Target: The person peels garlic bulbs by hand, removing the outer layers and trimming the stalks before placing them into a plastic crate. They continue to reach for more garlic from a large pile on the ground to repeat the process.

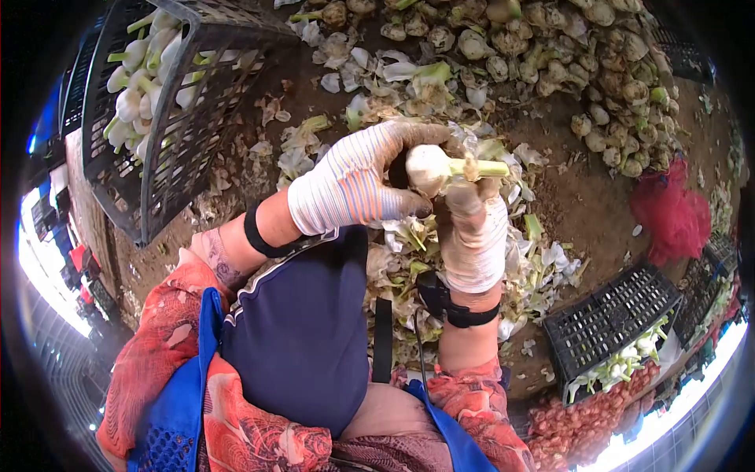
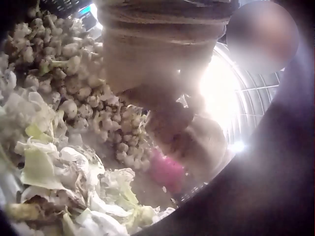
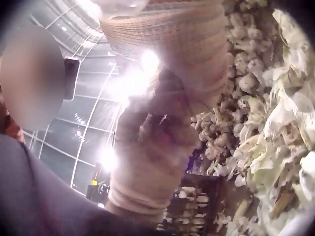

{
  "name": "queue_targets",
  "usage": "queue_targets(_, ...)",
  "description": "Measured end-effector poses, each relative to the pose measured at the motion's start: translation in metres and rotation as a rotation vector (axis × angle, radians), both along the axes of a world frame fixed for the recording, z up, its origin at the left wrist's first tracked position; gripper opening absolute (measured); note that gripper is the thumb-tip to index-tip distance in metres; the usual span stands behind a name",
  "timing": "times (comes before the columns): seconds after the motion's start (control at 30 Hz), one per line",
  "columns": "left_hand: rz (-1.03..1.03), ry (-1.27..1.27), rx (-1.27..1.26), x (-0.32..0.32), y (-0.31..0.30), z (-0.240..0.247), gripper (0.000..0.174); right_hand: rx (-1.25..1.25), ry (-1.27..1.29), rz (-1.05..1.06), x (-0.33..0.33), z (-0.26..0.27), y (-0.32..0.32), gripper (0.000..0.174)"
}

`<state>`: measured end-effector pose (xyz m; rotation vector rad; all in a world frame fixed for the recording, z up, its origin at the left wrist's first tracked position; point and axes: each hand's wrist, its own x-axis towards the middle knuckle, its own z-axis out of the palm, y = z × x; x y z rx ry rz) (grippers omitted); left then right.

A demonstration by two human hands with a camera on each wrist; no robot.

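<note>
A white garlic bulb (image 1: 429, 169) with a short pale green stem (image 1: 489, 167) is between my hands in the head view, its stem pointing right. My left hand (image 1: 358, 177), in a striped, soiled glove, curves round the bulb, fingers along its far side and thumb at its near side. From below, my right hand (image 1: 474, 236), gloved too, grips it where bulb and stem meet; its fingers are partly hidden. Both wrist views show the gloves close up, the left hand (image 2: 162, 54) and right hand (image 3: 167, 64), with the bulb mostly hidden.
Peeled skins (image 1: 409, 244) litter the ground below. Unpeeled garlic bulbs (image 1: 550, 47) are heaped at the back. A black crate (image 1: 200, 118) of cleaned garlic stands tilted at left; another black crate (image 1: 613, 315) lies at right near a pink net bag (image 1: 672, 212).
</note>
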<state>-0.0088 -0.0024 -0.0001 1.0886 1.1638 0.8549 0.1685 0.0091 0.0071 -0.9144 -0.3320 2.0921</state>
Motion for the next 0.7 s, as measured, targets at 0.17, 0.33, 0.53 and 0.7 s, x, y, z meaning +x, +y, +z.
queue_targets(0.17, 0.035, -0.132, -0.267, -0.007, 0.001, 0.011, 0.075, 0.008, -0.210, 0.136, 0.003, -0.002, 0.000, 0.049)
queue_targets(0.33, 0.119, -0.286, -0.445, -0.011, -0.001, 0.010, 0.082, 0.060, -0.314, 0.241, 0.008, -0.010, 0.002, 0.036)
queue_targets(0.53, 0.038, -0.124, -0.302, -0.012, -0.002, 0.014, 0.090, 0.265, -0.307, 0.205, -0.001, -0.010, -0.001, 0.032)
queue_targets(0.7, -0.017, -0.595, -0.531, -0.020, 0.002, -0.004, 0.091, 0.317, -0.391, 0.177, -0.004, -0.021, -0.015, 0.029)
